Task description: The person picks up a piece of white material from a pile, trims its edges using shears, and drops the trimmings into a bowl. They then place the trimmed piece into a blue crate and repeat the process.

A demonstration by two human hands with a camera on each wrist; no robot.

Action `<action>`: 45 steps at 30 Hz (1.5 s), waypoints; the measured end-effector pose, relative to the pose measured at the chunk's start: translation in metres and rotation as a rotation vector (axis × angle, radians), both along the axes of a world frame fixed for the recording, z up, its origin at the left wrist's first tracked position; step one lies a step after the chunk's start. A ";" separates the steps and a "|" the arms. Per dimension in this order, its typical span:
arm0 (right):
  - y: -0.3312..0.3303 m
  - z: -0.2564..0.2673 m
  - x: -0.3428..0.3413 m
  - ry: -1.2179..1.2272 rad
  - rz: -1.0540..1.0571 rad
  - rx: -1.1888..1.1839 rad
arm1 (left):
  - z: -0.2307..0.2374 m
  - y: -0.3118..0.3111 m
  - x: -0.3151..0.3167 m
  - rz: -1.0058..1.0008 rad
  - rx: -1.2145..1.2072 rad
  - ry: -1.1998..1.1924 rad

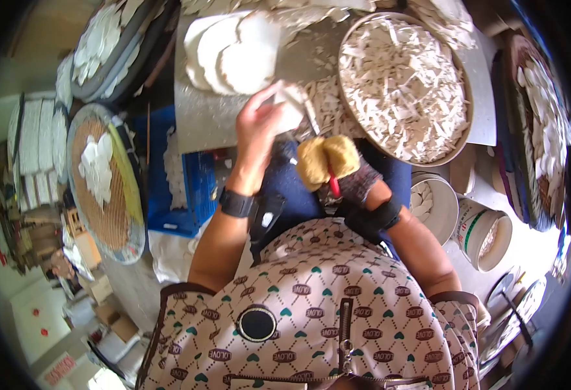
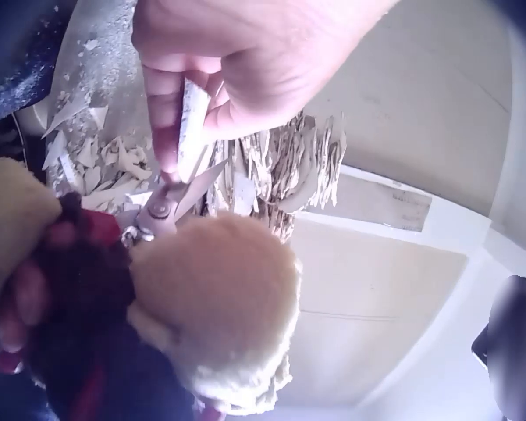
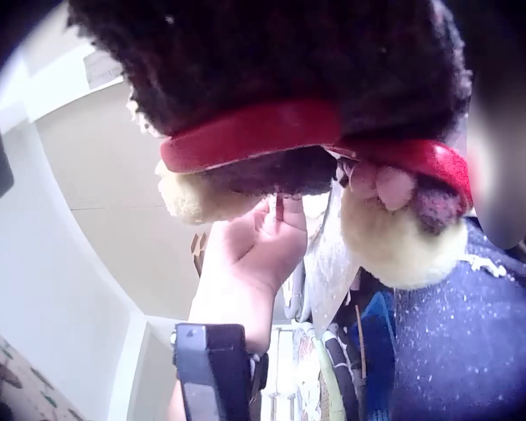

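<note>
My bare left hand (image 1: 256, 133) pinches a thin white piece (image 1: 290, 110) over the metal table's front edge. In the left wrist view, its fingers and thumb grip the piece along one side. My right hand (image 1: 365, 179), in a dark knitted glove, holds red-handled scissors (image 2: 160, 209). Thick yellow foam padding (image 1: 328, 158) surrounds the handles. The parted blades meet the lower end of the white piece in the left wrist view. From the right wrist view, the red handles (image 3: 254, 132) curve round the gloved fingers; the blades are hidden there.
Rounded white sheets (image 1: 243, 62) lie stacked at the table's left. A large round tray (image 1: 465, 110) full of white offcuts stands on the right, with loose scraps (image 1: 328, 97) beside it. Buckets (image 1: 483, 237) stand low right, and a blue crate (image 1: 168, 221) left.
</note>
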State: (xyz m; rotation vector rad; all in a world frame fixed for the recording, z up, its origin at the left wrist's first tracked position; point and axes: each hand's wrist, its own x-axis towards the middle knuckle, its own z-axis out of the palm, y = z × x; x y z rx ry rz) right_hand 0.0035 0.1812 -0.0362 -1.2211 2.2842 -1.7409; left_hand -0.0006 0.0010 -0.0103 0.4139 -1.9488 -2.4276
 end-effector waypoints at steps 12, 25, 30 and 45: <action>-0.002 -0.014 0.006 -0.224 0.144 0.037 | 0.003 -0.011 -0.005 -0.078 0.010 -0.046; 0.011 0.001 -0.002 -0.138 0.082 0.029 | 0.006 -0.001 0.003 -0.085 -0.050 -0.116; 0.016 0.003 0.001 -0.495 0.179 -0.052 | 0.006 -0.014 0.000 -0.175 -0.152 -0.129; 0.019 -0.029 0.020 -0.397 -0.042 0.073 | 0.012 -0.042 0.017 -0.068 -0.094 -0.147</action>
